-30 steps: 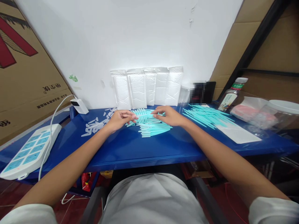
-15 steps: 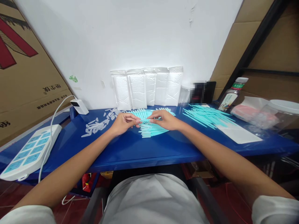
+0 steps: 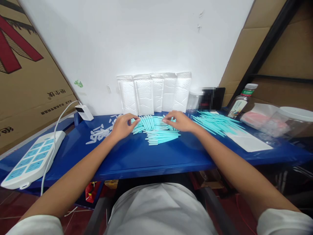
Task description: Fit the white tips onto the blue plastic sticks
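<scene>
A heap of short teal plastic sticks (image 3: 158, 132) lies on the blue table (image 3: 146, 156), in front of me. My left hand (image 3: 122, 125) rests at the heap's left edge, thumb and fingertips pinched on sticks there. My right hand (image 3: 179, 120) sits at the heap's upper right edge, its fingers curled and pinching sticks too. About a hand's width of sticks lies between the two hands. Small clear white caps (image 3: 100, 132) are scattered just left of my left hand.
A second spread of longer teal sticks (image 3: 215, 122) and a white sheet (image 3: 249, 142) lie to the right. White padded packs (image 3: 154, 93) lean on the wall. A power strip (image 3: 31, 160), charger (image 3: 84, 112), bottle (image 3: 241, 101), jar (image 3: 193, 101) and lidded tub (image 3: 293, 120) ring the table.
Half a second ago both hands held one stick together above the heap. They have since parted and dropped to the heap's far edges.
</scene>
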